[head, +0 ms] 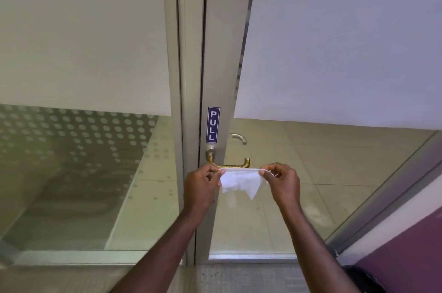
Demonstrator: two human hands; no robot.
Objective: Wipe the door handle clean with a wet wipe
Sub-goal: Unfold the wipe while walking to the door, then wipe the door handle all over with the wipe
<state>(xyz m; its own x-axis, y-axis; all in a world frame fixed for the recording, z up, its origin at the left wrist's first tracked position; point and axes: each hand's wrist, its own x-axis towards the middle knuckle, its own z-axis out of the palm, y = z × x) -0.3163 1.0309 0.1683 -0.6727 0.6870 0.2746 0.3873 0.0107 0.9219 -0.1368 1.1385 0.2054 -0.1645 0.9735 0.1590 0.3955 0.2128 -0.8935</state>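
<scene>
A brass lever door handle [229, 164] sticks out to the right from the metal door frame, just under a blue PULL sign [212, 124]. A white wet wipe [240, 181] is stretched flat just below and in front of the handle. My left hand [203, 186] pinches its left edge and my right hand [283, 182] pinches its right edge. The wipe's lower corner hangs loose. Whether its top edge touches the handle's bar cannot be told.
The door [215, 53] is glass with frosted panels above, and a second silver handle [239, 137] shows through the glass on the far side. A dotted glass panel [79, 139] stands to the left. A purple wall [406, 252] runs along the right.
</scene>
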